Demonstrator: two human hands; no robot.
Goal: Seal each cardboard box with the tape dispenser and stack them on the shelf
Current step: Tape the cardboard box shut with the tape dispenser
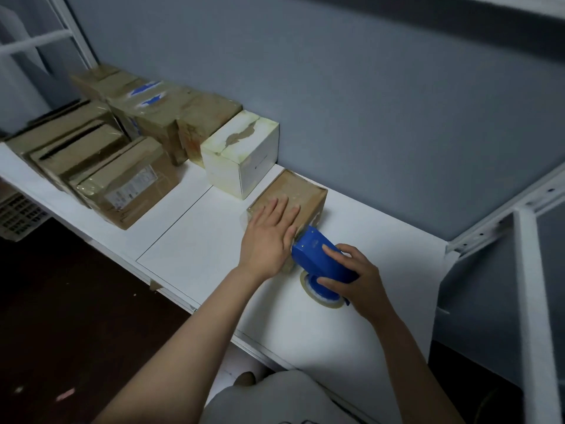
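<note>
Cardboard box (298,191), small and brown with glossy clear tape over its top, lies on the white shelf (195,240), its far end close to the grey wall (367,117). The left hand (270,237) lies flat on the near part of the box top, palm down, fingers straight and slightly spread, pointing toward the wall. Just right of that hand, the blue tape dispenser (321,258) meets the near right edge of the box, its front end beside the left thumb. The right hand (356,281) grips the dispenser's body from the near right side, index finger laid along its top and the other fingers curled round it. The tape roll (322,296) hangs under the dispenser, low over the shelf surface; whether it touches the shelf cannot be told.

Left of the held box, and slightly farther back, stands a taller white box (241,154) with a torn top, separated from it by a narrow gap. Farther left, a row of brown taped boxes (171,117) runs along the wall, and nearer the shelf's front edge a second group of brown boxes (101,169) leans together. A white metal frame (532,270) rises at the right end of the shelf
</note>
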